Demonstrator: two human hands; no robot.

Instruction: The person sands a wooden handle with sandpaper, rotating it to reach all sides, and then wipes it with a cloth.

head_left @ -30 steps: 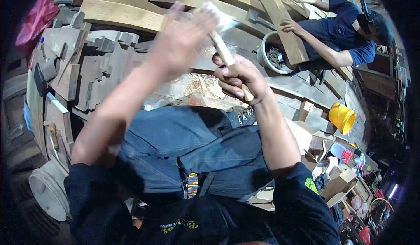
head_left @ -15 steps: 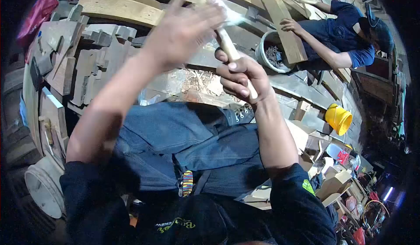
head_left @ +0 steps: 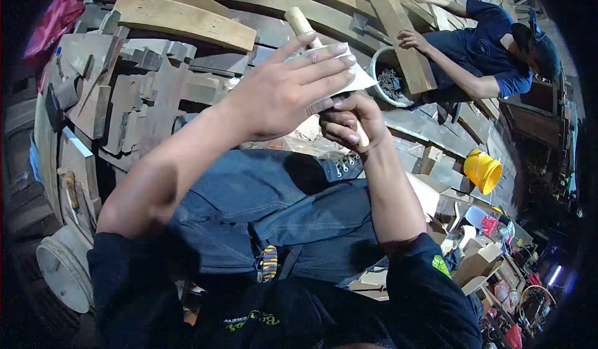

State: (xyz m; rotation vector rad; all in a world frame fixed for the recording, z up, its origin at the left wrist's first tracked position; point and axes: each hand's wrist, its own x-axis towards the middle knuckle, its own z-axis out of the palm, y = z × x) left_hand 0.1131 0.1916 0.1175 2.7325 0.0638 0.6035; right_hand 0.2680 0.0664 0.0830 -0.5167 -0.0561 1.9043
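Note:
A pale round wooden stick (head_left: 300,22) slants up and to the left in front of my lap. My right hand (head_left: 354,120) is closed around its lower end. Across its middle lies my left hand (head_left: 289,86), back facing up and fingers stretched together, holding a white sheet (head_left: 360,81) against the wood. The sheet's pointed corner sticks out past the fingertips. The stick is hidden where the sheet and left fingers cover it.
Another person (head_left: 483,50) sits at the upper right, one hand on a plank (head_left: 398,34) by a bucket of small dark pieces (head_left: 391,82). Boards (head_left: 184,22) lie along the top. A yellow bucket (head_left: 482,171) stands right; a white bucket (head_left: 62,271) is lower left.
My left hand and the white sheet have moved down the stick, toward my right hand. The stick's upper end now shows. My right hand has barely shifted.

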